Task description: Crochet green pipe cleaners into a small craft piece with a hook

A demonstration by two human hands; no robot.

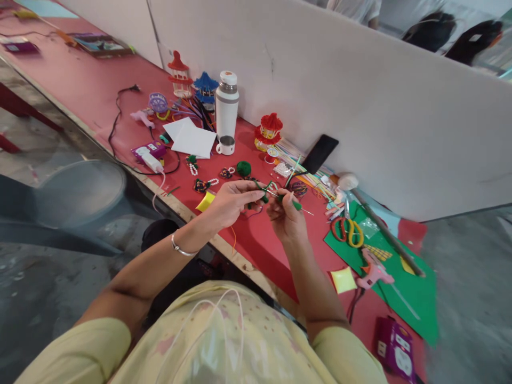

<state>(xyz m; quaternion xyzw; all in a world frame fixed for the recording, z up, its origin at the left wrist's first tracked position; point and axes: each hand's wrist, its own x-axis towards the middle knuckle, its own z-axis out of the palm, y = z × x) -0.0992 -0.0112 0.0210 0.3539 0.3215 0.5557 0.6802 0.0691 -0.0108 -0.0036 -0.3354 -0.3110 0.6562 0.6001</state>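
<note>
Over the front part of the red table, my left hand pinches a small piece of dark green yarn work between thumb and fingers. My right hand is closed around a crochet hook with a green grip. Its thin metal shaft reaches left to the yarn, and another metal end sticks out to the right. Whether the tip is inside a loop is too small to tell. Just behind my hands lie a green yarn ball and a multicoloured yarn bundle. Beaded yarn pieces rest to the left.
A white thermos stands by the partition, with a cup before it. A phone leans further right. Scissors and a pink glue gun lie on green sheet. A grey stool stands left.
</note>
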